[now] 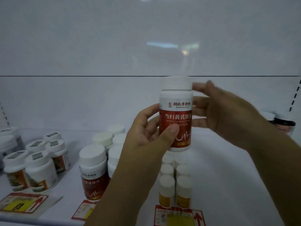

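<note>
Bottle [175, 121] is held upright above the shelf [228, 160], long axis 12 to 6, with the left hand [146, 136] gripping it, fingers curled round from 9 o'clock. The right hand [228, 115] hovers at 3 o'clock, fingers [199, 91] spread beside the cap [175, 84], holding nothing.

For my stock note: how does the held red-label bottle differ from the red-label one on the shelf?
The held bottle is lifted, gripped by the left hand; the shelf bottle stands unheld. The held bottle is alone; the shelf bottle has neighbours. Both: white cap, red label.
</note>
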Tool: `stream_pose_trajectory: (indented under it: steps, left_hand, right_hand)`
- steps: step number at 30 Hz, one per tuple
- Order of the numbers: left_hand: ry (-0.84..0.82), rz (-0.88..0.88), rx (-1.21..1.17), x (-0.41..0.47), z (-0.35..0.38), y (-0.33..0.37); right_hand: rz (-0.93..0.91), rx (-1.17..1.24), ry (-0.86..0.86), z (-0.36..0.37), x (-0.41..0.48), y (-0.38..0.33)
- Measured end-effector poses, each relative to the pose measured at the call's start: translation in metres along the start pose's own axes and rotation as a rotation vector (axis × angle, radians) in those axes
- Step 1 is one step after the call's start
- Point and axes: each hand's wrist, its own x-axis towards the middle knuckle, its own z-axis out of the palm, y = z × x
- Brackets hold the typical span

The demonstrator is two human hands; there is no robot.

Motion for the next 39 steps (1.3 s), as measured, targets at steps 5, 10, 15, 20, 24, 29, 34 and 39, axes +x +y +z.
stream_pose_trajectory:
  steps: [5, 10, 15, 20, 24, 29, 34, 39]
  left_hand:
    - [0.038, 0.126, 0.1, 0.006, -0.023, 0.031]
    - [0.03, 0.107, 0.559, 0.033, -0.072, 0.046]
    - [0.012, -0.072, 0.874, 0.052, -0.119, 0.033]
    - [-0.073, -0.112, 1.018, 0.069, -0.13, 0.02]
    - [-0.089, -0.099, 1.06, 0.075, -0.135, 0.014]
    - [-0.105, -0.072, 1.19, 0.077, -0.133, 0.013]
    - [-0.168, -0.044, 1.284, 0.081, -0.128, 0.019]
    - [-0.44, 0.009, 1.497, 0.108, -0.088, 0.025]
  right_hand:
    - [-0.246, -0.266, -0.107, 0.036, 0.026, -0.07]
    - [-0.198, -0.178, 0.036, 0.055, 0.067, -0.052]
    - [0.108, -0.28, 0.043, 0.067, 0.097, 0.012]
    - [0.284, -0.314, -0.05, 0.075, 0.103, 0.053]
    - [0.377, -0.27, -0.145, 0.079, 0.099, 0.069]
    - [0.441, -0.232, -0.197, 0.082, 0.096, 0.077]
    - [0.431, -0.272, -0.235, 0.077, 0.095, 0.08]
    - [0.218, -0.809, -0.146, 0.057, 0.088, 0.089]
